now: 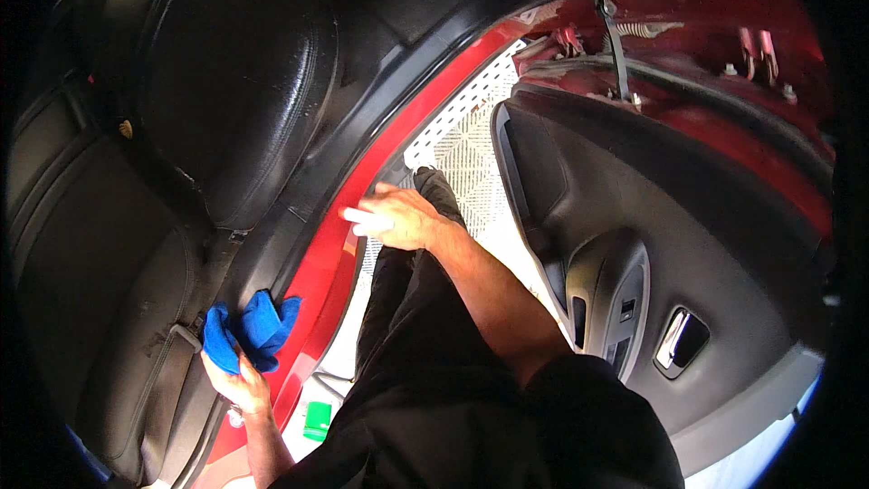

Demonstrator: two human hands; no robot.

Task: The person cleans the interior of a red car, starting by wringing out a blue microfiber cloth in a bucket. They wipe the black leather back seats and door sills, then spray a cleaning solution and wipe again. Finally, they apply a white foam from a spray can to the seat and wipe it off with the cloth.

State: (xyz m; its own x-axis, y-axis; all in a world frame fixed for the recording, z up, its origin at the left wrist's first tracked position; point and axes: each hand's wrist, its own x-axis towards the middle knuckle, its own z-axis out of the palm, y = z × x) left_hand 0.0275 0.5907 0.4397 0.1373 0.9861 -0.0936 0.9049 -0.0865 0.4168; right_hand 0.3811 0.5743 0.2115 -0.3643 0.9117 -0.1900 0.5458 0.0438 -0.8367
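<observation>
My left hand (239,384) grips a blue cloth (254,329), which looks like microfibre, at the rear of the door opening. The cloth lies against the black sill trim and the red door sill (319,272) of a car. Farther forward along that sill, my right hand (400,219) is closed around a small white object (368,221). Motion blur hides what kind of object it is. One end of it points at the painted sill; I cannot tell whether it touches.
Black leather seats (231,95) fill the car interior at left. An open door with a black inner panel (611,170) stands to my right, held by a door check strap (616,54). Below lie patterned floor tiles (472,142), a perforated white strip (468,105) and a green object (318,420).
</observation>
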